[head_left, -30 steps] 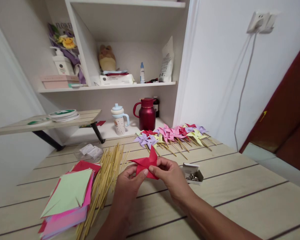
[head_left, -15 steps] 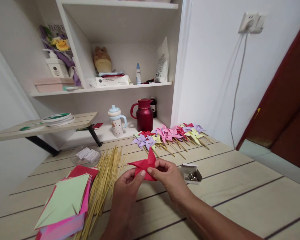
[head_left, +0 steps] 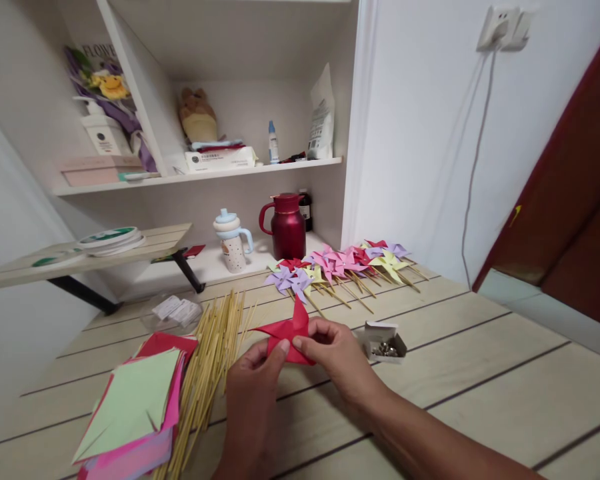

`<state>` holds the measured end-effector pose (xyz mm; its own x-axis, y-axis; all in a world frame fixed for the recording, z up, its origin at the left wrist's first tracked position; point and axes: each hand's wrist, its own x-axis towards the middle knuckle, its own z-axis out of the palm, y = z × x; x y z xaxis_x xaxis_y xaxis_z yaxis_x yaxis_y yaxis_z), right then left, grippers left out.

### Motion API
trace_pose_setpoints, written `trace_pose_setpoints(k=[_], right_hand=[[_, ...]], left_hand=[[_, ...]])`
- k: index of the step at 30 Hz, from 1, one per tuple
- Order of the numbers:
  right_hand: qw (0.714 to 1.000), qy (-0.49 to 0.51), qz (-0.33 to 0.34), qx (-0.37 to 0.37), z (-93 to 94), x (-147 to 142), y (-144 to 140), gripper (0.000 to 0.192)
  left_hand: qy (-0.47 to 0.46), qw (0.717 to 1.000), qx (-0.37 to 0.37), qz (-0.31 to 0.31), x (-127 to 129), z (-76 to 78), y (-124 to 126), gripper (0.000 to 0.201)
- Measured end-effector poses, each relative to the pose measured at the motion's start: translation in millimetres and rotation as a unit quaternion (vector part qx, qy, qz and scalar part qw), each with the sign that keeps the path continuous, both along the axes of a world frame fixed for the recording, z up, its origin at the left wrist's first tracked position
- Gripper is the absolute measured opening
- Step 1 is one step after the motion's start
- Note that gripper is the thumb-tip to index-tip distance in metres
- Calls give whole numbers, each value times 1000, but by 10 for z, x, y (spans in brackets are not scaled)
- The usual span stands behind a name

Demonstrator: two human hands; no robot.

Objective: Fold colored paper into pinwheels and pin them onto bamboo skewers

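Observation:
A red paper pinwheel (head_left: 284, 329), its blades partly folded in, is held up over the table between both hands. My left hand (head_left: 258, 373) pinches its lower left side, thumb on the front near the centre. From the right, my right hand (head_left: 333, 347) pinches it with the thumb pressed close to the middle. Fingers behind the paper are hidden. Left of my hands lie a loose bundle of thin wooden sticks (head_left: 211, 363) and a stack of coloured paper sheets (head_left: 130, 400), pale green on top. An opened small box of metal pins (head_left: 386, 347) sits right of my right hand.
Finished pinwheels on sticks (head_left: 337, 263) lie at the table's back. Behind them stand a dark red jug (head_left: 289, 230) and a speckled cup (head_left: 233, 250). A clear plastic container (head_left: 173, 312) and a small raised wooden stand (head_left: 165, 237) are at the left.
The camera view has shifted slightly. Both hands keep their pinch on the red pinwheel, with hardly any visible movement of the paper.

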<state>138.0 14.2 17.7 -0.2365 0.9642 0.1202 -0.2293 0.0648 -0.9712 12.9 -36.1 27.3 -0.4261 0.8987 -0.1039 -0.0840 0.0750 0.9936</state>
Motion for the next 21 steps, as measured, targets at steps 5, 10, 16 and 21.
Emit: trace_pose_setpoints(k=[5,10,16,21], right_hand=[[1000,21,-14,-15,7,-4,-3,26],[999,34,-30,-23,-3,17,14,26],[999,24,-19,-16,-1,26,18,29],[1000,4,-18,-10,12,25,4,32]], left_hand=[[5,1000,13,-19,19,35,-5,26],[-18,999,27,-39,25,26,-5,33],[-22,999,29,-16,54,50,-22,35],[-26,999,26,-17,45,27,-10,33]])
